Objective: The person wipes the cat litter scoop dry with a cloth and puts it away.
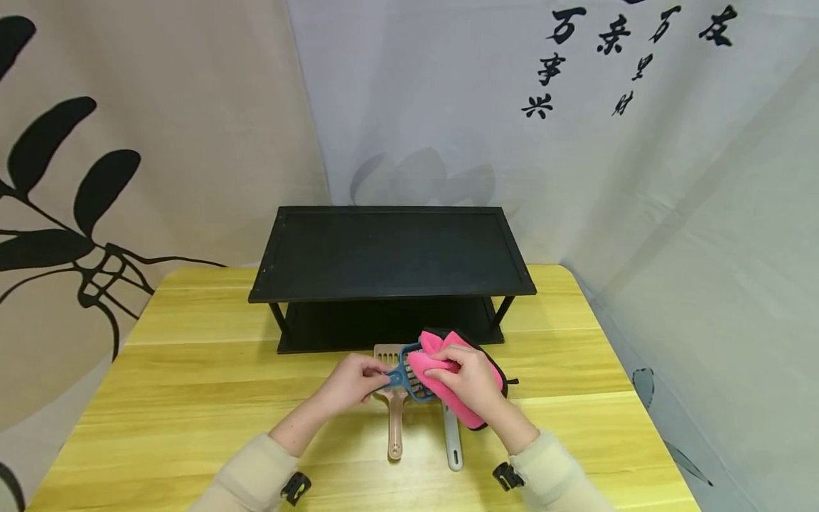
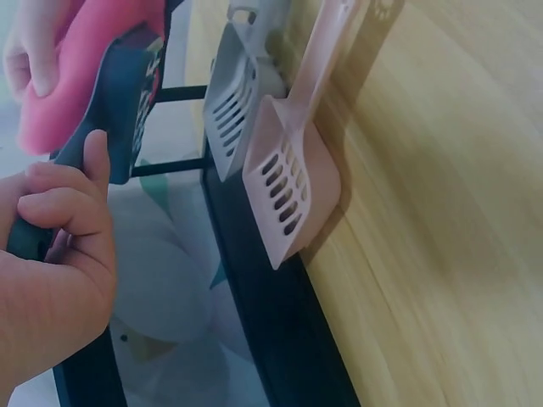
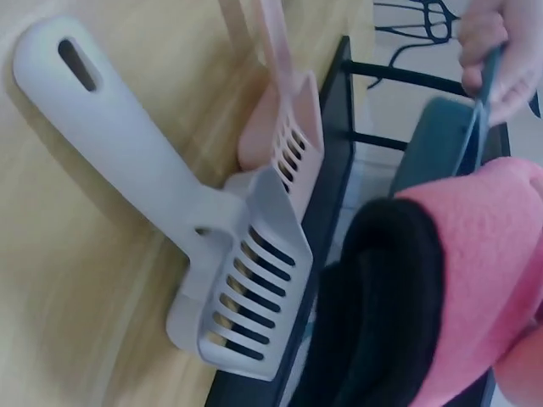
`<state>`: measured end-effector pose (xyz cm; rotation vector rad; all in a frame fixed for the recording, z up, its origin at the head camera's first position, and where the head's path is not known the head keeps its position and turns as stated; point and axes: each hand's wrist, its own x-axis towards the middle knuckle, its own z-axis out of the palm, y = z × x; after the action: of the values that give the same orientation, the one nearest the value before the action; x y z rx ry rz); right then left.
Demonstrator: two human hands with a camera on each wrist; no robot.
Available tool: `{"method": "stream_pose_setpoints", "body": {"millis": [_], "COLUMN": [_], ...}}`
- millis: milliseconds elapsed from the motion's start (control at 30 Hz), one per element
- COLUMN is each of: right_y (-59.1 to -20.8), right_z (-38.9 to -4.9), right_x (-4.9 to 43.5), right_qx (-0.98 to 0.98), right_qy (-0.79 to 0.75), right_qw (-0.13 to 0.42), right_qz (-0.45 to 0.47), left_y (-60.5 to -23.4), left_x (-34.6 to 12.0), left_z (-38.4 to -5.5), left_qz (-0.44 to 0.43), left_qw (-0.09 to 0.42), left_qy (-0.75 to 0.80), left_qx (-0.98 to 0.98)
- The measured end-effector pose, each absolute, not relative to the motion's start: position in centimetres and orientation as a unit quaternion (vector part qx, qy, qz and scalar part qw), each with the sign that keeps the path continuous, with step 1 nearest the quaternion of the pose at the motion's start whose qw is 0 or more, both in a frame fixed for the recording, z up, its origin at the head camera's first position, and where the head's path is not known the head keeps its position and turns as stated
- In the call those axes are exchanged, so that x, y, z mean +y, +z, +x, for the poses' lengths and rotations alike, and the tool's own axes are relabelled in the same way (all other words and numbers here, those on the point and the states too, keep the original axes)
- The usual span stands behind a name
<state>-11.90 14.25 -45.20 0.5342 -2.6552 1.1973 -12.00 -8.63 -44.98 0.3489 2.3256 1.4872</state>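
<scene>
My left hand [image 1: 355,380] grips the handle of a blue slotted litter scoop [image 1: 398,375], held up off the table. In my right hand [image 1: 468,377] a pink cloth with black edging [image 1: 458,407] is bunched and pinched, held against the scoop's slotted head. The left wrist view shows the pink cloth [image 2: 102,51] touching the dark blue scoop [image 2: 127,106]. Below lie a pink litter scoop [image 1: 395,427] and a grey litter scoop [image 1: 452,437], their heads toward the rack. The cloth hides part of the grey scoop's head in the head view.
A black two-tier rack [image 1: 392,252] stands at the back of the wooden table [image 1: 256,405], just beyond the scoops. Behind it hangs a pale curtain [image 1: 416,92] with dark leaf prints and writing.
</scene>
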Motion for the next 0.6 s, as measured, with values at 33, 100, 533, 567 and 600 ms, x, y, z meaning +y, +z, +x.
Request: {"method": "stream_pose_setpoints", "body": {"millis": [33, 100, 533, 567, 600], "right_y": [-45.36, -45.67, -45.28, -45.37, -45.45], "right_z": [-11.86, -11.80, -11.97, -12.05, -12.13], "right_x": [14.13, 13.95, 14.02, 14.02, 14.01], "right_qx": [-0.897, -0.901, -0.913, -0.916, -0.918], "right_qy": [0.385, 0.353, 0.260, 0.259, 0.256], "right_qw": [0.094, 0.103, 0.044, 0.049, 0.053], "right_qz": [0.198, 0.231, 0.310, 0.302, 0.297], "left_y": [-45.00, -45.01, -44.89, -44.88, -44.89], "left_x": [-8.55, -8.43, -8.41, -8.33, -8.25], "left_z": [-12.09, -12.29, -12.89, -12.85, -12.82], "left_qz": [0.130, 0.140, 0.132, 0.130, 0.128], "left_qw": [0.174, 0.168, 0.192, 0.194, 0.196], "left_qy": [0.524, 0.523, 0.539, 0.539, 0.539], "left_qx": [0.823, 0.824, 0.809, 0.809, 0.809]}}
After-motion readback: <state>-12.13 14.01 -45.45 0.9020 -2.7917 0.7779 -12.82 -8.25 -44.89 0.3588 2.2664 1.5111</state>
